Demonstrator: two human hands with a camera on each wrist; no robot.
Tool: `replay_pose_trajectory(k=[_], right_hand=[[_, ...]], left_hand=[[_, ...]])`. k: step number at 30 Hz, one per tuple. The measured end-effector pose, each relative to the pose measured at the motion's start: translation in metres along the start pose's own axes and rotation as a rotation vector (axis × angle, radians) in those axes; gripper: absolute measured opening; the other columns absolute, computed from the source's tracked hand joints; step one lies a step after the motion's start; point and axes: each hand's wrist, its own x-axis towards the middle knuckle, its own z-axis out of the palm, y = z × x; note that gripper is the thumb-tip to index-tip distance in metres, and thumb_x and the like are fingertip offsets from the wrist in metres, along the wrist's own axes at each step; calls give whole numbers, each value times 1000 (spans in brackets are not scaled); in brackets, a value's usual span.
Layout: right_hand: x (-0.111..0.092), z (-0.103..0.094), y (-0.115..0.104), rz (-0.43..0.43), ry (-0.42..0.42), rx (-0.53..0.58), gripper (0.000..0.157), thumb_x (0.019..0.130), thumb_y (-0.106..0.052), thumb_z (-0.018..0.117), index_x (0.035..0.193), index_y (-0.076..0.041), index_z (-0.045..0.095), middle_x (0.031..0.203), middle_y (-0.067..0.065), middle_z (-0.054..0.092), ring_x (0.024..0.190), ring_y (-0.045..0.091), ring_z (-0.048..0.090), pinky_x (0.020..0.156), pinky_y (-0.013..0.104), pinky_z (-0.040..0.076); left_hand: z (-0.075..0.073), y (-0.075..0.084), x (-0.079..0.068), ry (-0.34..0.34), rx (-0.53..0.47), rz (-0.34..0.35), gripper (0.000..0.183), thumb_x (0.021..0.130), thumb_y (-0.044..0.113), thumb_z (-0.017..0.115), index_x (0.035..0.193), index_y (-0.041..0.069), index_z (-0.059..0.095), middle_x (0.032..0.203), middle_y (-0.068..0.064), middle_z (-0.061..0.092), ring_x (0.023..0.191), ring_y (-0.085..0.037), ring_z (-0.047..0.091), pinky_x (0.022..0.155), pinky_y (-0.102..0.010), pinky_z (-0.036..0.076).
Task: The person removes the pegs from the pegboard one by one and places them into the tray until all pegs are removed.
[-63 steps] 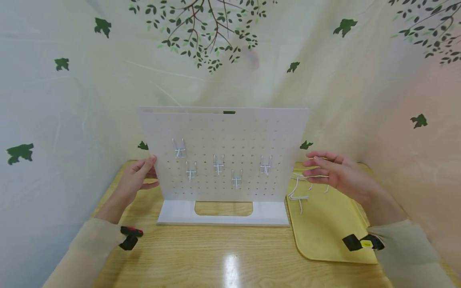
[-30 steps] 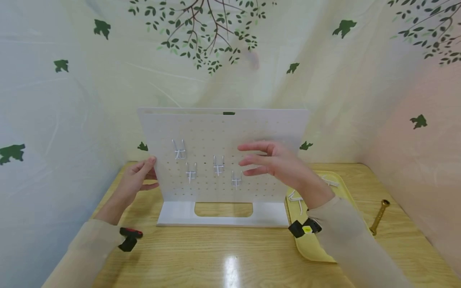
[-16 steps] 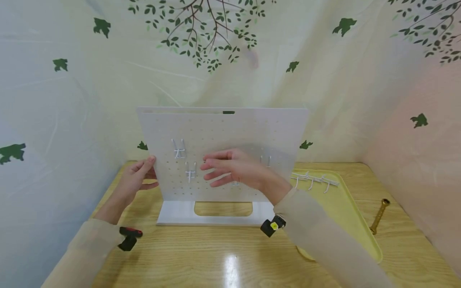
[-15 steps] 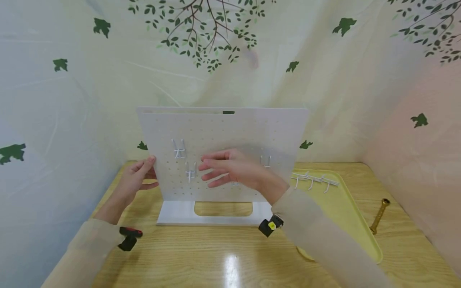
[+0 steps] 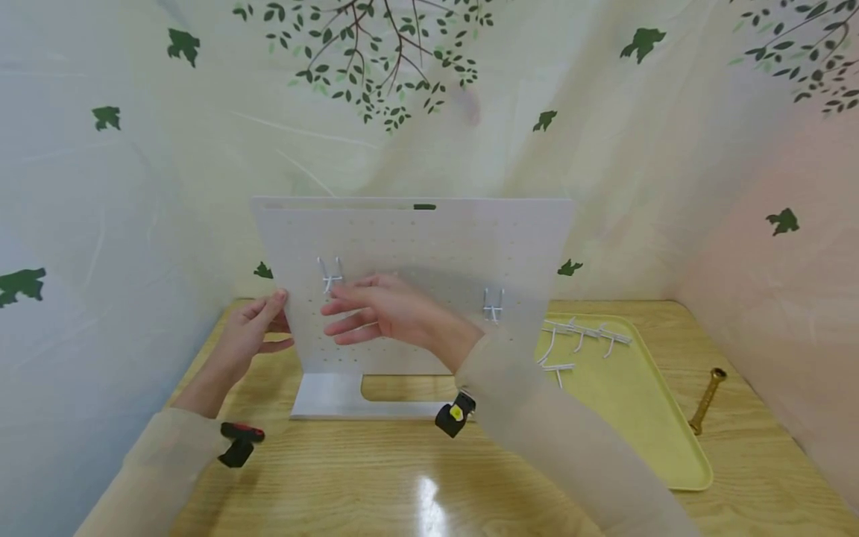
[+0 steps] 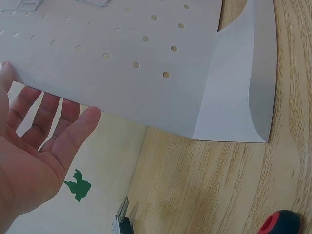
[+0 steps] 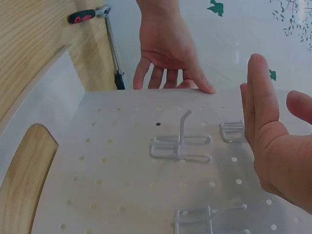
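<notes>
My left hand point(image 5: 251, 328) grips the left edge of a white pegboard point(image 5: 423, 242), thumb on the front and fingers behind, as the left wrist view shows. The board stands upright on a white base point(image 5: 325, 399). My right hand point(image 5: 389, 313) holds nothing; its fingers are extended in front of the board, just below the upper-left white wire hook point(image 5: 329, 274). Whether it touches that hook is unclear. Another hook point(image 5: 493, 306) sits at the right of the board. In the head view the right hand hides the hooks between; the right wrist view shows a lower hook point(image 7: 180, 148) uncovered.
Right of the board a yellow tray point(image 5: 644, 447) carries several loose white wire hooks point(image 5: 590, 333). A brass-coloured rod-shaped tool point(image 5: 708, 403) lies beyond it. A ratchet with a red-and-black handle point(image 7: 83, 16) lies on the table at the left. Behind hangs a printed curtain point(image 5: 570, 156).
My right hand has moved left from beside the tray across the board's front, uncovering the right-hand hook and the tray. My left hand has stayed on the board's edge.
</notes>
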Motion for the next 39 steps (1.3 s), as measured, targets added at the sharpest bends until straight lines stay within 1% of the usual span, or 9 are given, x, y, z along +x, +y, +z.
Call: replay_pose_trajectory(k=[4, 6, 11, 15, 21, 29, 34, 39], right_hand=[[8, 5, -2, 36, 3, 81, 49, 107, -26, 56, 142, 7, 46, 140, 27, 55, 94, 26, 73, 83, 39, 61], [12, 7, -3, 53, 13, 115, 49, 106, -25, 57, 142, 8, 46, 140, 27, 55, 92, 26, 73, 82, 39, 61], [18, 11, -2, 73, 31, 155, 47, 106, -23, 57, 140, 8, 48, 139, 27, 56, 90, 27, 73, 82, 41, 61], [22, 13, 0, 68, 51, 165, 41, 107, -18, 56, 138, 8, 50, 137, 27, 57, 86, 25, 73, 82, 41, 61], [25, 14, 0, 56, 67, 180, 38, 105, -10, 57, 137, 8, 50, 141, 29, 53, 79, 22, 72, 80, 39, 62], [24, 13, 1, 54, 65, 192, 39, 105, -9, 57, 138, 9, 49, 142, 29, 51, 76, 21, 72, 75, 37, 62], [24, 13, 2, 47, 60, 201, 39, 105, -9, 56, 139, 9, 48, 144, 30, 50, 74, 20, 72, 72, 34, 63], [25, 13, 2, 45, 68, 200, 39, 105, -9, 57, 138, 9, 49, 143, 30, 51, 74, 19, 71, 72, 33, 63]], left_hand=[[0, 0, 0, 2, -7, 6, 44, 100, 55, 55, 104, 14, 70, 92, 1, 68, 85, -14, 68, 75, -36, 62], [0, 0, 0, 0, -15, 8, 42, 101, 55, 55, 102, 15, 70, 91, 1, 68, 85, -14, 68, 75, -37, 62], [0, 0, 0, -3, -33, 10, 40, 101, 53, 55, 99, 16, 70, 90, 2, 69, 85, -13, 69, 75, -37, 62], [0, 1, 0, -3, -27, 8, 40, 101, 54, 56, 99, 17, 70, 90, 2, 69, 85, -13, 69, 75, -36, 62], [0, 0, 1, -2, -26, 11, 40, 101, 54, 55, 100, 16, 70, 91, 2, 69, 85, -13, 69, 75, -37, 62], [0, 0, 0, -1, -14, 4, 41, 101, 54, 54, 102, 16, 69, 92, 2, 69, 86, -13, 69, 75, -36, 62], [0, 0, 0, -1, -15, 11, 42, 101, 54, 54, 100, 15, 69, 91, 2, 69, 86, -14, 68, 74, -35, 62], [1, 1, -1, -6, -28, 16, 42, 102, 52, 54, 99, 14, 69, 90, 2, 69, 86, -14, 69, 75, -36, 62]])
